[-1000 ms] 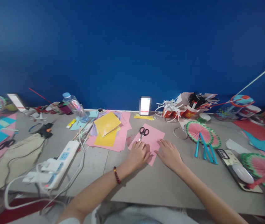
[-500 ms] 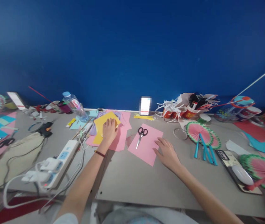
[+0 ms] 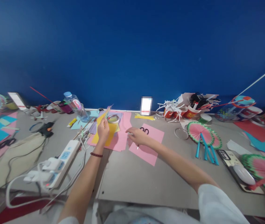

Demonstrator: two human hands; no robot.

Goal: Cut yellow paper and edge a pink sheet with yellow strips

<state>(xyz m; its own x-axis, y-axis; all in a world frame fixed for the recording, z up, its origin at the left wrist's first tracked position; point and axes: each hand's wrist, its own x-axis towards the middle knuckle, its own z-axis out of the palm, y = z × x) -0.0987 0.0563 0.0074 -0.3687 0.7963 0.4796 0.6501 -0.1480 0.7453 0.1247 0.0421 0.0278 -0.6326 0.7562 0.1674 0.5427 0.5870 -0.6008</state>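
My left hand point(image 3: 103, 130) is closed on the yellow paper point(image 3: 111, 134), whose upper edge is raised and tilted. Under it lie larger pink sheets point(image 3: 123, 137) and some purple paper. A ring that looks like a tape roll point(image 3: 113, 118) shows on the pile just right of my left fingers. My right hand point(image 3: 137, 136) reaches leftward with its fingers apart and nothing in them, above the left edge of a smaller pink sheet point(image 3: 154, 134). Black-handled scissors point(image 3: 144, 130) lie on that sheet, mostly hidden beneath my right hand and wrist.
To the left are a power strip point(image 3: 63, 163) with cables, a plastic bottle point(image 3: 77, 107) and a glue gun point(image 3: 45, 130). A phone point(image 3: 146, 106) stands against the wall. At right are paper fans point(image 3: 200, 132), a metal ring point(image 3: 181, 133), cups point(image 3: 190, 112) and a mouse point(image 3: 243, 175).
My left hand has gone from lying flat on the yellow paper to gripping and lifting its edge, and the tape roll now shows. My right hand has moved left, across the scissors.
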